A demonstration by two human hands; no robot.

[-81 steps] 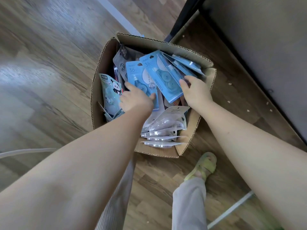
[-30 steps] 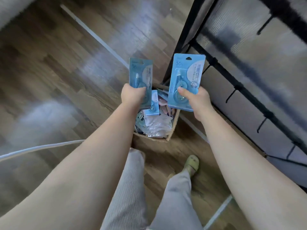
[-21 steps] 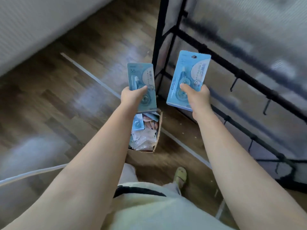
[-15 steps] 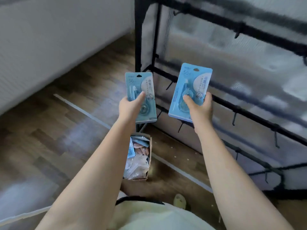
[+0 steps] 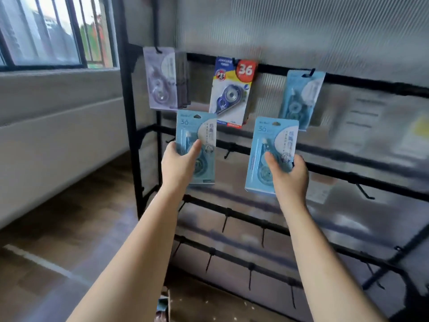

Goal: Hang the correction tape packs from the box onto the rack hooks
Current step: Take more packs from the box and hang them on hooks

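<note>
**Two packs raised, no hook engaged yet**

Two light-blue correction tape packs are held upright before the black rack (image 5: 232,145), centre of frame. The left pack (image 5: 197,140) is gripped low by the left hand (image 5: 178,166), thumb laid across its front and fingers curled behind. The right pack (image 5: 271,149) is pinched the same way by the right hand (image 5: 289,175). Neither hand is free.

On the top bar, three hooks are already loaded: a pale stack (image 5: 162,77) at upper left, a white-and-blue pack (image 5: 231,89) at upper centre, and a single blue pack (image 5: 300,98) at upper right. The bars below carry bare hooks. The box (image 5: 163,307) is barely glimpsed at the bottom edge (only a corner, contents not legible).

Risks judged from here:

- With both hands occupied, no hand is left to steady a hook or a card; a missed hang hole (image 5: 196,116) would likely mean a dropped pack.
- The hang holes are small and the hooks thin (much of the rack is smeared by blur), so misalignment is plausible, and a forced card could be torn at the hole.
- The left pack's top edge sits just beside the white-and-blue pack's lower corner; an upward move could knock it off its hook.
- A low grip leaves the card top free to flex away from the hook tip.
</note>
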